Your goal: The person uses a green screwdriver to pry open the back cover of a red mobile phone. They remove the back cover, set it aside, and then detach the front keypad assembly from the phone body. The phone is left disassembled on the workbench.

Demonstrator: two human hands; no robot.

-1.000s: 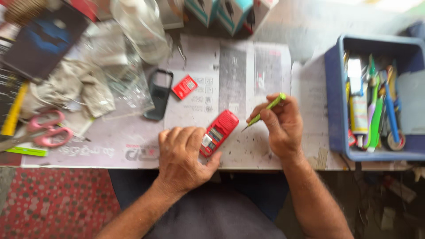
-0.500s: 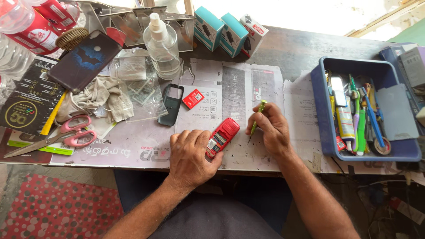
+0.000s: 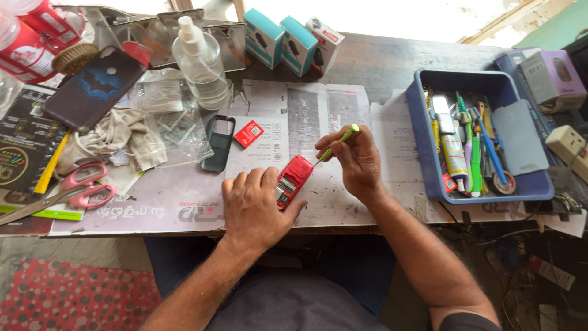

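Overhead, teal boxes point(image 3: 280, 41) line the table's point(image 3: 392, 61) far edge.

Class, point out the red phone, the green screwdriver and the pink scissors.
red phone point(image 3: 294, 178), head view, upper back.
green screwdriver point(image 3: 343, 137), head view, handle.
pink scissors point(image 3: 86, 184), head view, finger loops.
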